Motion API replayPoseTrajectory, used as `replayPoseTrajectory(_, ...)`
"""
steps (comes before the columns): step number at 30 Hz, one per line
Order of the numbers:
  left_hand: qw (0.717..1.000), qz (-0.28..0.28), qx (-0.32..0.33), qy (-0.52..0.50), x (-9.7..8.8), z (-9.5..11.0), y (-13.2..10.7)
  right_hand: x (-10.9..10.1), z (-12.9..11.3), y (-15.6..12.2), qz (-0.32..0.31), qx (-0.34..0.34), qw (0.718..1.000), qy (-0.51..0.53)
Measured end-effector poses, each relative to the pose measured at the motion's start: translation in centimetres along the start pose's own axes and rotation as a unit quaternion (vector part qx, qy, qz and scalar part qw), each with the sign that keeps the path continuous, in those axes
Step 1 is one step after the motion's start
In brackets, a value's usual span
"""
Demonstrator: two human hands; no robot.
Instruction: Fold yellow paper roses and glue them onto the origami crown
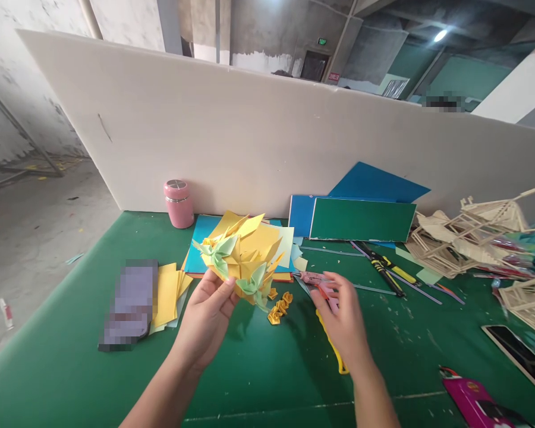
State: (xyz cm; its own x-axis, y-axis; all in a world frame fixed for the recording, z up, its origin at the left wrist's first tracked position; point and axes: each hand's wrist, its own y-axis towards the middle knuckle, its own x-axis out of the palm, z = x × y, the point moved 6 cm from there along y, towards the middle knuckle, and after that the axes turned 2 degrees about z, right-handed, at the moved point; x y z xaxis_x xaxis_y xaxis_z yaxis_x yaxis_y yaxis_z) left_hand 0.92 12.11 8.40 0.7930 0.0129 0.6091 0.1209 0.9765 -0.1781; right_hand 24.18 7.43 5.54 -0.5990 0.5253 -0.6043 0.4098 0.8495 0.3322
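My left hand pinches a folded-paper piece with yellow pointed petals and pale green paper flowers, held above the table. My right hand is closed around a pink glue gun; its nozzle points left, toward the paper piece but apart from it. Part of the glue gun's grip is hidden by my fingers. Small golden folded roses lie on the table between my hands. Beneath my right hand lies a yellow-handled tool, its upper part covered.
Blue and yellow paper sheets lie behind my left hand. A pink flask, a phone and yellow paper slips are on the left. Cutters, wooden stick models and a magenta pouch sit right. A white board stands behind.
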Motion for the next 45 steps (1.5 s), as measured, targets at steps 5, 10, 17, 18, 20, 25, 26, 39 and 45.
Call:
replayPoseTrajectory(5, 1.0, 0.008, 0.015, -0.011, -0.2, -0.2, 0.4, -2.5, 7.0, 1.0, -0.063, 0.187, 0.969, -0.149)
replayPoseTrajectory(10, 1.0, 0.021, 0.002, 0.0, -0.6, -0.8, 0.6, -1.3, 8.0, 1.2, -0.132, 0.215, 0.961, -0.114)
replayPoseTrajectory(17, 1.0, 0.024, -0.012, 0.001, -0.4, -0.6, 0.5, -0.5, 7.6, 1.9, -0.129, 0.219, 0.963, -0.087)
replayPoseTrajectory(18, 1.0, 0.02, -0.014, 0.0, -0.4, -0.6, 0.5, -0.7, 7.6, 1.9, -0.123, 0.221, 0.964, -0.077)
replayPoseTrajectory(20, 1.0, 0.015, -0.019, -0.002, -0.2, -0.5, 0.3, -1.0, 7.5, 1.7, -0.111, 0.227, 0.966, -0.052)
replayPoseTrajectory(25, 1.0, 0.01, -0.022, 0.012, -0.1, -0.5, 0.2, -1.3, 3.6, 0.4, -0.074, 0.174, 0.955, 0.228)
replayPoseTrajectory(26, 1.0, 0.008, -0.016, 0.02, 0.0, -0.5, 0.2, -1.5, 2.4, 0.2, -0.062, 0.15, 0.948, 0.276)
replayPoseTrajectory(39, 0.997, 0.005, 0.012, 0.074, -0.1, -0.5, 0.3, 1.3, -3.7, -0.7, -0.195, 0.077, 0.911, 0.354)
replayPoseTrajectory(45, 0.996, 0.0, 0.022, 0.082, 0.2, -0.4, 0.2, 2.1, -4.8, -1.0, -0.229, 0.038, 0.909, 0.346)
